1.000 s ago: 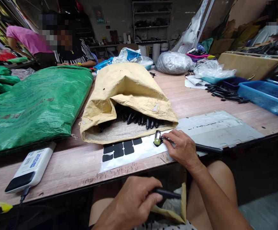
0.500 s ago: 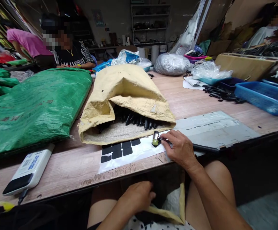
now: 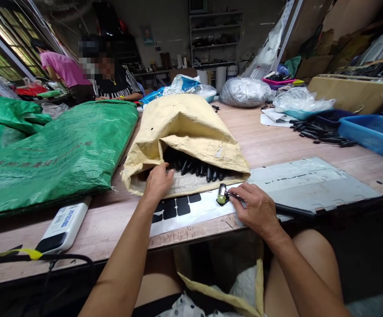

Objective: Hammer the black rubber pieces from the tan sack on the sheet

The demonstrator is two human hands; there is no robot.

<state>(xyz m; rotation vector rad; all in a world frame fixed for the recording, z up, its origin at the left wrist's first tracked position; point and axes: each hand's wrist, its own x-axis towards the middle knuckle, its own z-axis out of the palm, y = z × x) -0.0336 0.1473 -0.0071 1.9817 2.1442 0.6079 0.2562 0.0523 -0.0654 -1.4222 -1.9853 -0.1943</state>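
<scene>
The hammer point(image 3: 222, 193), with a shiny metal head, a yellow-green face and a dark handle, is positioned above the right part of the white sheet point(image 3: 207, 215). Its handle is pinched by the fingers of the right hand point(image 3: 257, 209). The left hand point(image 3: 159, 181) is placed at the left of the cream sack's point(image 3: 191, 114) near opening, where glossy, tapered black pieces point(image 3: 208, 171) are heaped; whether anything is pinched there cannot be told.

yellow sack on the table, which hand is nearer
Left. The left hand is at the mouth of the yellow sack; the right hand, holding a hammer, is before its right corner.
</scene>
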